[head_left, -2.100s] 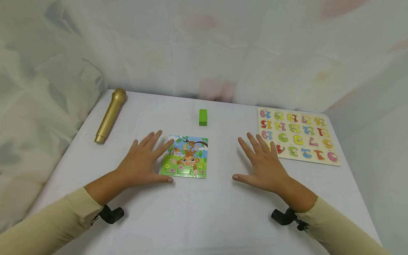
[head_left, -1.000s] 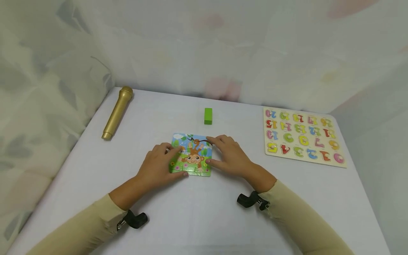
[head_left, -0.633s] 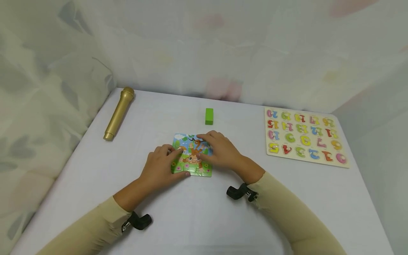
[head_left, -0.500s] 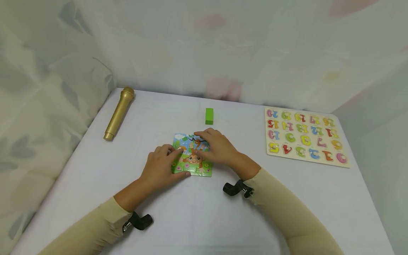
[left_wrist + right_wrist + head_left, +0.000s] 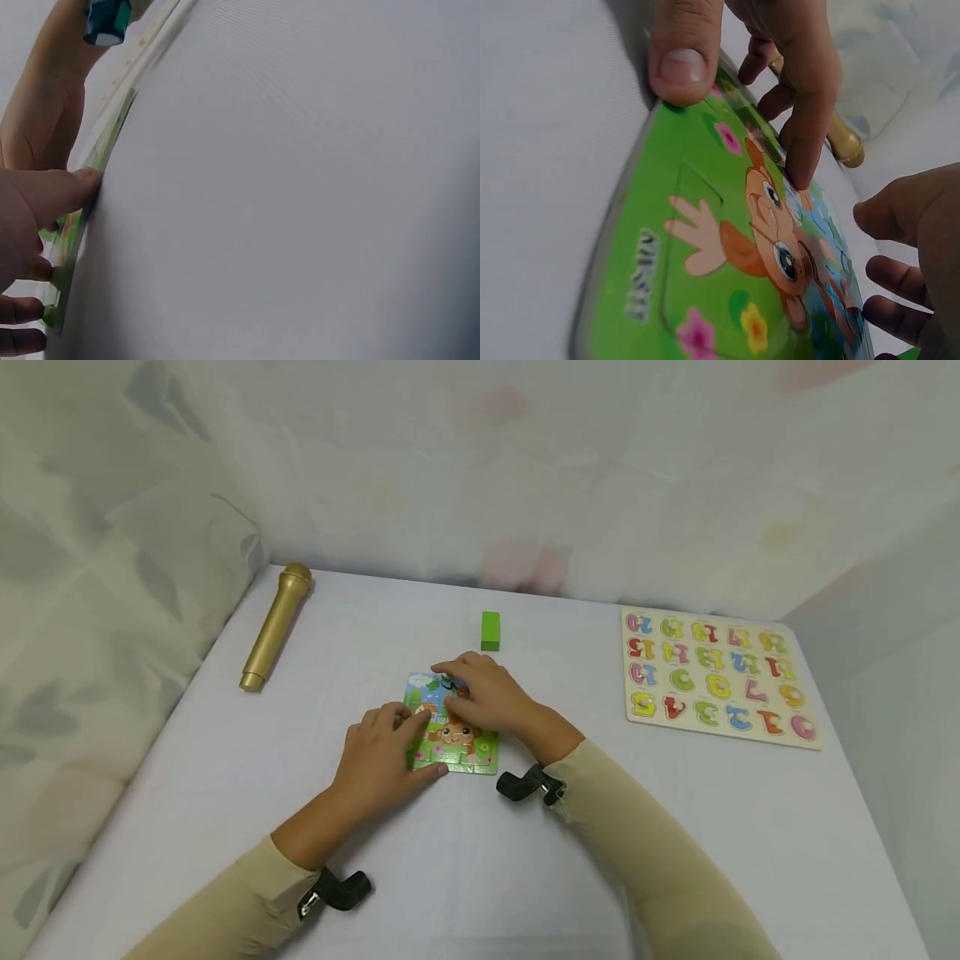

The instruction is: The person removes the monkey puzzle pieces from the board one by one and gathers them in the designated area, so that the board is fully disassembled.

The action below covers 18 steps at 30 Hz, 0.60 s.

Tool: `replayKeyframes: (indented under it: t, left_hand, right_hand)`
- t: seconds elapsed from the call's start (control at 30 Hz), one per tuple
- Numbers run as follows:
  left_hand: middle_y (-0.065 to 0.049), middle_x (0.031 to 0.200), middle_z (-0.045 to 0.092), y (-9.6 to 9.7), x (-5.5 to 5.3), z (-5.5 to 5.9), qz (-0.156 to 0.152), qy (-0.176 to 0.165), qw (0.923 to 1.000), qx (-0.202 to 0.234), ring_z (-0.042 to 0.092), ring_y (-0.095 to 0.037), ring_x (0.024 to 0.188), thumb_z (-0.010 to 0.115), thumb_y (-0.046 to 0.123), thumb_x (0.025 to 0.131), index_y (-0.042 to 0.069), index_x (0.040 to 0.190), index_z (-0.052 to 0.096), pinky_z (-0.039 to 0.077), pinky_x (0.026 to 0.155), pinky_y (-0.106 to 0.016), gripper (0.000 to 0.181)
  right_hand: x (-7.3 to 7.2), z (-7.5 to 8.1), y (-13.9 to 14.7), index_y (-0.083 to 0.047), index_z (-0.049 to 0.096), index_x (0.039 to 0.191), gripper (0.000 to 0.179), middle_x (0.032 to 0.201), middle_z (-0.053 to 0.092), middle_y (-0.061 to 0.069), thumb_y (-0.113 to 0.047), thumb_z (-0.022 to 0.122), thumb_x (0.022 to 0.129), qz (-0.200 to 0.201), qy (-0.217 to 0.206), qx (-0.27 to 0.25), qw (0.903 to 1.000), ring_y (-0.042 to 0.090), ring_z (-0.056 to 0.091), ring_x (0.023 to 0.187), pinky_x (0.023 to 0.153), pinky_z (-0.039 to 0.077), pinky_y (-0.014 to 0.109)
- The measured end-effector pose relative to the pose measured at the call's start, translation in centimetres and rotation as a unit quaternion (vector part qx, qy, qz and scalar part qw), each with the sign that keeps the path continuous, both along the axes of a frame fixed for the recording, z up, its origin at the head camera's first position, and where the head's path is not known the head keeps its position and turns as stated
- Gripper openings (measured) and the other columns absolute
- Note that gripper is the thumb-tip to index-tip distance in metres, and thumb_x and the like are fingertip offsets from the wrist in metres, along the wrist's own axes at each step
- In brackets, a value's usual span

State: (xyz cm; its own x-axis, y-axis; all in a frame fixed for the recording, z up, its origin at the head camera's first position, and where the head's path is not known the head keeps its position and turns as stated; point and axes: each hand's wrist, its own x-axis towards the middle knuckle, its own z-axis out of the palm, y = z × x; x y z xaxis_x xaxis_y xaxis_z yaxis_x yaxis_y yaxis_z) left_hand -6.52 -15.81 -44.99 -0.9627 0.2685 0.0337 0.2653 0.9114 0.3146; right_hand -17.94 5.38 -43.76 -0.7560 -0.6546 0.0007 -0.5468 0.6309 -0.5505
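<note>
A square jigsaw puzzle (image 5: pixel 453 757) with a monkey picture lies flat on the white table. My left hand (image 5: pixel 378 760) holds it at the near left: the thumb is on the near edge, the index finger bends down onto the picture, and the other fingers sit along the left edge. From the right, my right hand (image 5: pixel 491 693) reaches over the far part, covering some of it. In the right wrist view its thumb and fingers (image 5: pixel 900 277) stand apart around the puzzle's far side, with nothing between them. The left wrist view shows the puzzle (image 5: pixel 112 142) nearly edge-on, beside the left thumb.
Just beyond the right hand stands a small green block (image 5: pixel 491 631). A gold toy microphone (image 5: pixel 276 628) lies at the back left. At the back right is a number puzzle board (image 5: pixel 737 687). Black wrist cameras (image 5: pixel 341 891) jut from both sleeves. Fabric walls close off the back and sides.
Both hands came in from either side of the puzzle. The left took hold of its near left part and stays there; the right keeps sliding leftward and away over the picture.
</note>
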Motion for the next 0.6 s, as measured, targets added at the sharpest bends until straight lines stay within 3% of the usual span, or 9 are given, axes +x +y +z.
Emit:
replayKeyframes:
  t: [0.33, 0.6]
  left_hand:
    - [-0.014, 0.121, 0.052, 0.5, -0.4, 0.5, 0.005, -0.017, 0.9998, -0.008, 0.049, -0.036, 0.114, 0.088, 0.061, 0.081, 0.018, 0.151, 0.060, 0.041, 0.085, -0.053, 0.087]
    - [-0.014, 0.120, 0.052, 0.7, -0.4, 0.9, 0.020, -0.030, 0.9993, 0.000, 0.048, -0.036, 0.113, 0.090, 0.059, 0.080, 0.018, 0.150, 0.060, 0.041, 0.087, -0.056, 0.087]
  right_hand:
    - [-1.4, -0.2, -1.3, -0.029, 0.058, 0.155, 0.049, 0.141, 0.056, 0.004, -0.016, 0.050, 0.108, 0.005, -0.025, 0.042, 0.9988, 0.022, 0.053, 0.123, 0.103, 0.045, 0.043]
    - [-2.0, -0.1, -2.6, -0.035, 0.059, 0.152, 0.055, 0.144, 0.053, 0.005, -0.009, 0.049, 0.105, 0.007, -0.043, 0.070, 0.9966, 0.024, 0.051, 0.126, 0.105, 0.043, 0.045]
